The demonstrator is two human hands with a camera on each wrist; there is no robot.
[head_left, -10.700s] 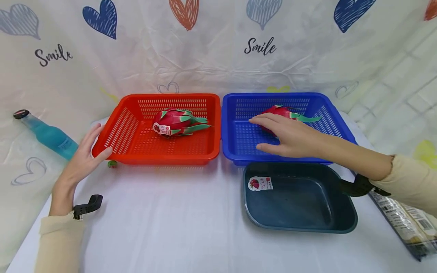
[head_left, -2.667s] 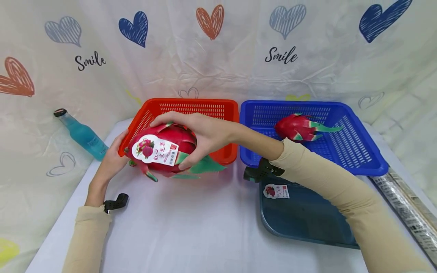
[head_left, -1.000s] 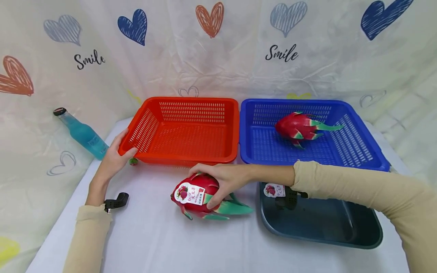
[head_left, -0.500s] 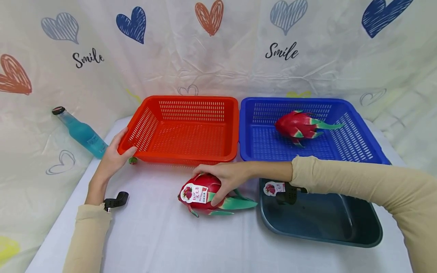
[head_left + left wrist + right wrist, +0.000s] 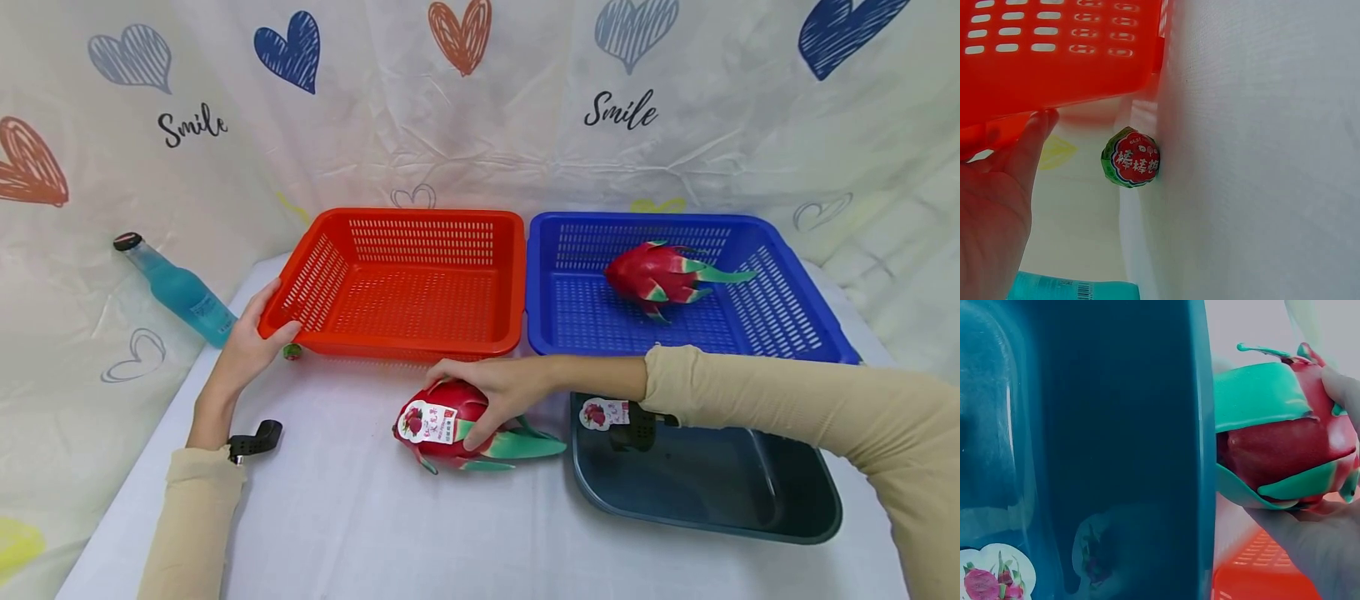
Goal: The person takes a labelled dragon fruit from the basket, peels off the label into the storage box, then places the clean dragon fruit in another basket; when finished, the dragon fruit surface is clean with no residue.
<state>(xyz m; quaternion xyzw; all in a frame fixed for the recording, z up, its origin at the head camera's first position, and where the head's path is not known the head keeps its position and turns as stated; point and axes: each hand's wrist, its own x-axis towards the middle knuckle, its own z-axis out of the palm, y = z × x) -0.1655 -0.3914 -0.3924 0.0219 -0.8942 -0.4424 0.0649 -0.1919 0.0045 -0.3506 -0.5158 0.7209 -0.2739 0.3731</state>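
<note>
My right hand (image 5: 498,396) grips a red dragon fruit (image 5: 461,454) with green tips and a white label on the table, just left of the dark tray (image 5: 712,483). In the right wrist view the dragon fruit (image 5: 1285,447) shows its green-leaved end beside the tray's wall (image 5: 1202,456). My left hand (image 5: 251,346) rests against the front left corner of the red basket (image 5: 412,342). Its thumb (image 5: 1029,150) touches the basket's rim, and the fingers lie along the side, partly hidden. Below that corner sits a wrapped lollipop (image 5: 1132,157). A second dragon fruit (image 5: 652,275) lies in the blue basket (image 5: 570,333).
A bottle of blue liquid (image 5: 183,296) lies slanted at the left. The red and blue baskets stand side by side at the back. Inside the dark tray sticks a dragon-fruit label (image 5: 603,413). White tablecloth (image 5: 390,533) covers the front.
The labelled dragon fruit lay in the red basket; my right hand, earlier over the blue basket, lifted it out and brought it down onto the table, then slightly right. My left hand stays at the basket.
</note>
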